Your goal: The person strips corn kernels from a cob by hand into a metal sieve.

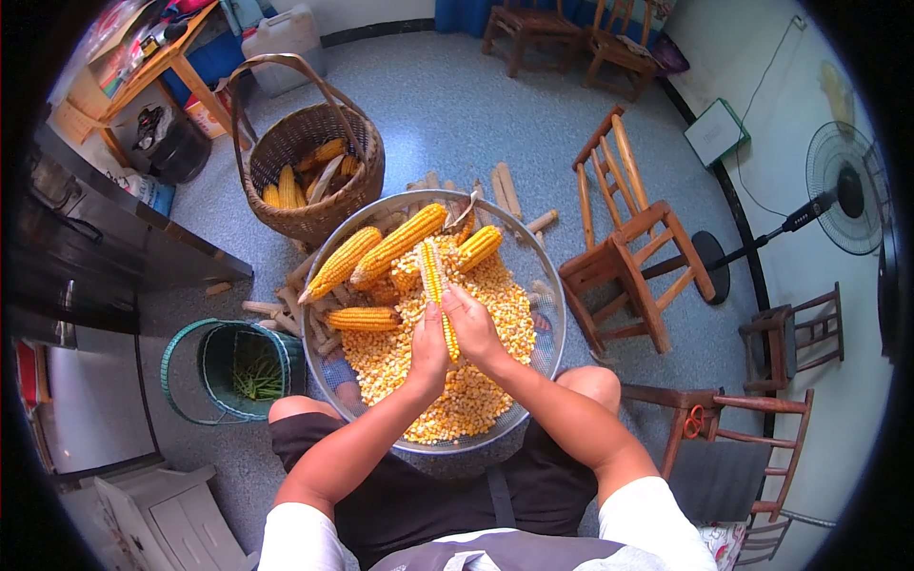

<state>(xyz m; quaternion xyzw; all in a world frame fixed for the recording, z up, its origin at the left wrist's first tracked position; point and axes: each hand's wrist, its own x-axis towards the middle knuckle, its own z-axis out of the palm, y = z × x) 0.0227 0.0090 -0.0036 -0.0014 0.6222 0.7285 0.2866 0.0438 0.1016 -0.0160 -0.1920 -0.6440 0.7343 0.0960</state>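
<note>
Between my two hands is a partly shelled ear of corn [433,268], its bare rows showing beside rows of yellow kernels. My left hand [428,350] grips its lower left side, and my right hand [471,325] presses on it from the right with the thumb on the kernels. Below them a round mesh sieve [553,285] with a metal rim holds a heap of loose corn kernels [464,407]. Whole ears of corn [400,243] lie on the heap's far and left part, one corn ear [363,318] lying sideways near my left hand.
Stripped cobs [505,189] lie on the floor around and under the sieve. A woven basket [314,214] with corn ears stands beyond it at left; a green basket [289,357] holding grass is nearer. Wooden chairs [628,243] and a standing fan [846,193] are at right.
</note>
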